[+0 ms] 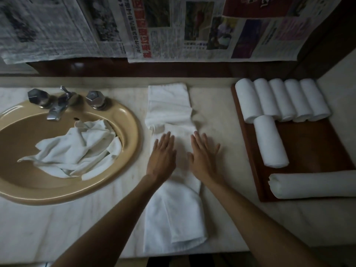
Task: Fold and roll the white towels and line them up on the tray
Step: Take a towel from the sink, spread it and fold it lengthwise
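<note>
Tray [316,143], seemingly seven rolled towels [270,141]

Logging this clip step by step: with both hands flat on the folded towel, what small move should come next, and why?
Probably start rolling: curl the fingers under the near end of the folded towel and turn it forward. Left hand and right hand lie flat on it, smoothed into a long strip, and the tray already holds rolled towels.

I see soft white terry-cloth towels [171,112] on a pale, smooth marble-look surface [217,105], a glossy tan ceramic sink [131,120], shiny chrome metal taps [57,105], and a polished reddish wooden tray [312,143].
</note>
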The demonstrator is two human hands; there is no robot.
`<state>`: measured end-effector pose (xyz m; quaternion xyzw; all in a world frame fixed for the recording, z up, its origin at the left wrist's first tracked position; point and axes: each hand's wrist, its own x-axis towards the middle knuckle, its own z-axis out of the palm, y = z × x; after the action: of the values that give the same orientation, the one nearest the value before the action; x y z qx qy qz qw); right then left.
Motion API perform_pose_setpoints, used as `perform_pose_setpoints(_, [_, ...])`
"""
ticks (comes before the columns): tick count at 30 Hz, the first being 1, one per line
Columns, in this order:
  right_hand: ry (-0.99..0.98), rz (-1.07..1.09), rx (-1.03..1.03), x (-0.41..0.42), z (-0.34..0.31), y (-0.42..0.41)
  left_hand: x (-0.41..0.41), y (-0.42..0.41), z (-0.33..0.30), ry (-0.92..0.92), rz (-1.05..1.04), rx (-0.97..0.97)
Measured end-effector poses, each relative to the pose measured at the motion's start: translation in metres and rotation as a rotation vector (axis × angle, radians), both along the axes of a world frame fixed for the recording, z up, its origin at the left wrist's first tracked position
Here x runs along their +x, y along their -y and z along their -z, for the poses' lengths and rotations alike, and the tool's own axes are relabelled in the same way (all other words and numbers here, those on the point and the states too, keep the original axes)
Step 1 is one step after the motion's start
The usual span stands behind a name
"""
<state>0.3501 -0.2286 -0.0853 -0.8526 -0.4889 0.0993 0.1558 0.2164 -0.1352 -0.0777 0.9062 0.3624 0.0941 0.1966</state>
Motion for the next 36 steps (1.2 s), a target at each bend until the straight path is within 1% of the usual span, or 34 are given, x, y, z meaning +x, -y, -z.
perform_pose_setpoints(2, [-0.061,0.022,0.243,-0.019,-0.014,0.033,-0.014,0.022,0.001,0.106,0.138,-0.059])
perform_pose_setpoints(3, [-0.101,0.011,0.320,-0.031,-0.021,0.057,-0.021,0.031,0.005,0.110,0.202,-0.075])
perform_pose_setpoints(4, [-0.156,-0.044,0.337,-0.043,-0.026,0.082,-0.026,0.037,0.008,0.088,0.228,-0.069])
perform_pose_setpoints(6, [-0.228,-0.198,0.265,-0.064,-0.039,0.126,-0.029,0.042,0.016,0.049,0.193,-0.086])
perform_pose_setpoints(8, [-0.167,-0.324,0.171,-0.079,-0.037,0.160,-0.026,0.043,0.020,0.023,0.162,-0.100])
perform_pose_setpoints(9, [-0.138,-0.334,0.139,-0.084,-0.032,0.173,-0.025,0.043,0.019,0.015,0.156,-0.103])
perform_pose_setpoints(10, [-0.138,-0.296,0.125,-0.089,-0.025,0.183,-0.023,0.043,0.017,0.004,0.149,-0.105])
perform_pose_setpoints(13, [-0.295,-0.002,0.155,-0.094,-0.006,0.196,-0.022,0.043,0.014,0.000,0.145,-0.099])
perform_pose_setpoints(15, [-0.348,0.040,0.188,-0.088,-0.001,0.195,-0.021,0.044,0.011,-0.009,0.136,-0.094])
perform_pose_setpoints(17, [-0.338,-0.024,0.236,-0.086,-0.004,0.196,-0.018,0.046,0.006,-0.030,0.127,-0.101])
perform_pose_setpoints(20, [-0.262,-0.082,0.357,-0.103,-0.014,0.203,-0.014,0.044,0.002,-0.077,0.118,-0.122])
perform_pose_setpoints(22, [-0.174,-0.088,0.314,-0.116,-0.011,0.211,-0.012,0.042,0.000,-0.109,0.092,-0.137])
perform_pose_setpoints(25, [-0.063,-0.030,0.187,-0.123,0.002,0.218,-0.011,0.044,-0.003,-0.191,0.111,-0.128])
perform_pose_setpoints(26, [-0.035,-0.030,0.180,-0.124,0.005,0.219,-0.014,0.049,-0.006,-0.182,0.084,-0.122])
perform_pose_setpoints(27, [-0.012,-0.048,0.176,-0.125,0.003,0.219,-0.019,0.057,-0.012,-0.136,0.021,-0.128])
perform_pose_setpoints(30, [0.011,-0.152,0.201,-0.131,-0.007,0.212,-0.053,0.095,-0.028,0.084,-0.257,-0.159])
perform_pose_setpoints(33, [-0.074,-0.193,0.252,-0.132,-0.004,0.203,-0.100,0.135,-0.022,0.261,-0.479,-0.236])
perform_pose_setpoints(36, [-0.145,-0.180,0.217,-0.129,0.000,0.199,-0.129,0.159,-0.024,0.296,-0.600,-0.407])
